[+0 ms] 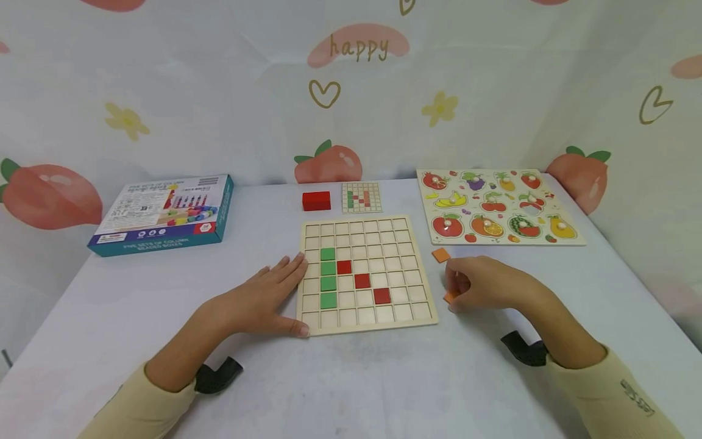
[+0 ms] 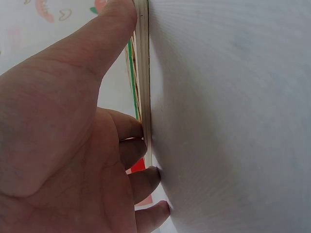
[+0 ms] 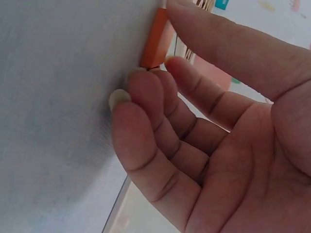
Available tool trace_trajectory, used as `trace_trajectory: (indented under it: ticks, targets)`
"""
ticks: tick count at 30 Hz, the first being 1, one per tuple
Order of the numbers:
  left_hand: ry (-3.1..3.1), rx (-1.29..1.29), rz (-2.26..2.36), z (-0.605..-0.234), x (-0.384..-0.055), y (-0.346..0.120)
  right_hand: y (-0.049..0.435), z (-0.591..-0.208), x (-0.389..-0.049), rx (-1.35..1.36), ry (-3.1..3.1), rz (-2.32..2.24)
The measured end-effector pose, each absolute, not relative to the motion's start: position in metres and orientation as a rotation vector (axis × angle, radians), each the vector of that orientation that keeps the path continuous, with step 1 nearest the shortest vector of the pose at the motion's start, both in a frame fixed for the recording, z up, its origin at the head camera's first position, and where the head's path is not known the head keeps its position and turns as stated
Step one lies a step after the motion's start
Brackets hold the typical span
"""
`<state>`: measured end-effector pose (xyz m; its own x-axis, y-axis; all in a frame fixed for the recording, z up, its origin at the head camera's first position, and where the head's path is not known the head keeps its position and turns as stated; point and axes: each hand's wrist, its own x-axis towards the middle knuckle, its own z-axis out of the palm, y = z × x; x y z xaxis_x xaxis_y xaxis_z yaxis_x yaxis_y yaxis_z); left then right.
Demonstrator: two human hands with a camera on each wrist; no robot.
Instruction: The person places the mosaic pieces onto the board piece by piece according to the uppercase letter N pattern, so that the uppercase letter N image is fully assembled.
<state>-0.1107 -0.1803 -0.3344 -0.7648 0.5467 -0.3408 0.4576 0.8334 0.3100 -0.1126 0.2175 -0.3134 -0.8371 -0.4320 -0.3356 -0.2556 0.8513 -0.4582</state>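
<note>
A wooden grid board (image 1: 387, 264) lies on the white table between the hands. Several green square tiles (image 1: 328, 268) form a column in its left part, and three red tiles (image 1: 362, 281) step down diagonally to the right. My left hand (image 1: 263, 299) rests at the board's left edge with fingers spread, the thumb at the near left corner. Right of the board, my right hand (image 1: 482, 283) pinches an orange tile (image 3: 158, 41) between thumb and fingers, low at the table; the hand partly hides it. Another orange tile (image 1: 441, 255) lies just beyond that hand.
Behind the board are a red block (image 1: 316, 201) and a small card with a coloured grid pattern (image 1: 361, 197). A fruit puzzle board (image 1: 496, 204) lies at the back right. At the back left is a teal-sided box (image 1: 164, 213). A printed cloth hangs behind the table.
</note>
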Motion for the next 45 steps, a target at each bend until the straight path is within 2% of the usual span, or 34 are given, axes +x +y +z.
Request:
trace_trajectory:
  ticks: [19,31,45]
  targets:
    - [2.600,0.757,0.297,-0.332,-0.108,-0.181,0.217,-0.316,-0.116,-0.481,2.605,-0.738]
    - [2.594,0.757,0.297,-0.331,-0.109,-0.182,0.217,-0.313,-0.119,-0.557,2.570,-0.853]
    - [2.586,0.748,0.307,-0.332,-0.110,-0.182,0.190,-0.308,-0.130,-0.506,2.566,-0.912]
